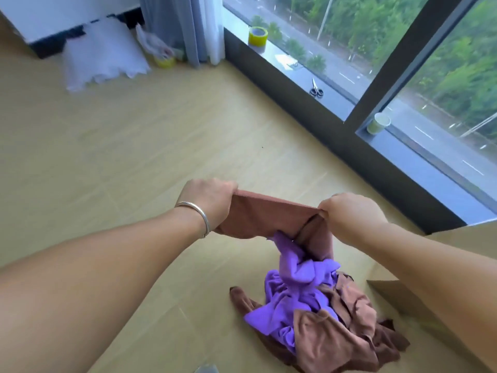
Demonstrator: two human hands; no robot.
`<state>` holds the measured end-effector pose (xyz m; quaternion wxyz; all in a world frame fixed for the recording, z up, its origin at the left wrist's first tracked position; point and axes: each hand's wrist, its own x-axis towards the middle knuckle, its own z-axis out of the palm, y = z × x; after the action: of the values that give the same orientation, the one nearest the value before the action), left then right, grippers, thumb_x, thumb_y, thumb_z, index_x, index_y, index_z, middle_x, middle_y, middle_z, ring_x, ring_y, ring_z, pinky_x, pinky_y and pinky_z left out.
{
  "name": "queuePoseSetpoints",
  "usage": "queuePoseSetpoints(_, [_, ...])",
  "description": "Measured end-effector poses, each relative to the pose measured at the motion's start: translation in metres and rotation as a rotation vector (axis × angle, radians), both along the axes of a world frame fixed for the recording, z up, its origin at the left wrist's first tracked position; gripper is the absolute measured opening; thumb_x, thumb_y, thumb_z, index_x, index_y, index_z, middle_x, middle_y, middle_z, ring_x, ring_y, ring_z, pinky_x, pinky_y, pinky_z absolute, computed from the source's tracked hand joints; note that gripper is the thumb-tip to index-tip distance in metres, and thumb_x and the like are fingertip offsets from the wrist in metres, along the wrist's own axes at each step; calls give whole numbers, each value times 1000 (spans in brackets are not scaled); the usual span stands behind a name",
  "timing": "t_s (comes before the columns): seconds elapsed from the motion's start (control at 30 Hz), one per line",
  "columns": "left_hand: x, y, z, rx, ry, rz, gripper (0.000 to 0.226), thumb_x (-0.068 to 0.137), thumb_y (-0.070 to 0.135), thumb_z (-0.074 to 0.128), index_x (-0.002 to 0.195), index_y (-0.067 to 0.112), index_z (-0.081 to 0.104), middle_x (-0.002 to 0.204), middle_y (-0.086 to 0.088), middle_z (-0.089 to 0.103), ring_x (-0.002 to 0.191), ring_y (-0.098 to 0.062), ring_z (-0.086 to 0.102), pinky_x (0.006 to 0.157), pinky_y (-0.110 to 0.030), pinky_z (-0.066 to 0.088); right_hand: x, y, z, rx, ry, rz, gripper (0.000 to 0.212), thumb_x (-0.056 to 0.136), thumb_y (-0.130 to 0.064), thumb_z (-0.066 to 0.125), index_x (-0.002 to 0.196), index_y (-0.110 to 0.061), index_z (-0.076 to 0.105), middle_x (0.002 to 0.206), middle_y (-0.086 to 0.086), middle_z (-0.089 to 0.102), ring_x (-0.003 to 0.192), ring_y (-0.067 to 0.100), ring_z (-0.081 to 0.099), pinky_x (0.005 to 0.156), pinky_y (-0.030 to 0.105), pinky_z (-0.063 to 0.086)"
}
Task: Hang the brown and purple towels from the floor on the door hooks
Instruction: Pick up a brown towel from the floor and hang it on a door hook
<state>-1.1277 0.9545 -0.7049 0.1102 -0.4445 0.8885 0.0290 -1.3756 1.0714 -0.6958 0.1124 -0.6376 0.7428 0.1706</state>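
Left hand (208,201) curled round one end of a brown towel (271,215), knuckles up, fingers wrapped under the cloth and hidden by it, a silver bangle (199,214) on the wrist. Right hand (349,211) closed likewise on the other end, fingertips pinching the top edge at its corner. Between the two fists, the towel's upper hem drawn out in a nearly straight line, raised off the floor (121,135). Below the right-hand fingers, the rest of the brown cloth dropping in a loose fold, with a strip of purple towel (293,267) caught up against it just beneath the knuckles. Further down from both hands, well under the stretched hem, a crumpled pile (330,327) on the floor: purple cloth on the near left of it, more brown cloth tangled over and around on the right. Whether the pile holds one brown towel or several: cannot tell. Beyond the fingers, a dark-framed window (376,84) along the right, with a roll of yellow tape (257,36), scissors (315,88) and a green cup (378,123) on its sill. Far off past the left hand, a white pillow (102,55) on the floor beside a curtain (188,25). Under the right forearm, a flat brown cardboard edge (398,294).
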Motion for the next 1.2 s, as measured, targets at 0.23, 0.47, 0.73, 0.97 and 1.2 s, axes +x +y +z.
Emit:
queuePoseSetpoints(0.23, [124, -26, 130, -139, -43, 180, 24, 95, 21, 38, 107, 31, 57, 93, 5, 66, 83, -24, 62, 61, -27, 36, 97, -85, 84, -193, -157, 105, 26, 97, -29, 41, 96, -27, 67, 95, -3, 62, 85, 23, 59, 67, 30, 47])
queuePoseSetpoints(0.47, [274, 28, 212, -216, -99, 312, 24, 95, 35, 35, 102, 29, 57, 93, 6, 67, 84, -22, 63, 60, -29, 35, 245, -120, 139, -287, -359, 271, 29, 98, -29, 42, 98, -23, 71, 99, 2, 60, 89, 26, 58, 74, 33, 49])
queuePoseSetpoints(0.73, [347, 149, 192, -110, -85, 325, 15, 94, 36, 41, 98, 27, 53, 92, 5, 63, 85, -22, 61, 58, -30, 29, 356, -65, 107, -130, -175, 517, 30, 92, -15, 43, 106, -31, 65, 107, -4, 59, 102, 19, 55, 67, 25, 35])
queuePoseSetpoints(0.97, [312, 253, 79, 323, -137, 240, 23, 91, 16, 54, 113, 17, 49, 107, -6, 61, 95, -30, 61, 63, -35, 35, 397, 29, 29, 133, -119, 534, 40, 92, -25, 44, 132, -29, 48, 129, -1, 52, 122, 21, 44, 87, 33, 39])
queuePoseSetpoints(1.2, [403, 333, -4, 509, -200, 457, 36, 88, 16, 59, 122, 19, 48, 120, -6, 57, 112, -29, 56, 83, -36, 40, 456, 103, -20, 243, -103, 601, 63, 89, -36, 50, 146, -27, 24, 148, 2, 33, 135, 24, 31, 106, 36, 30])
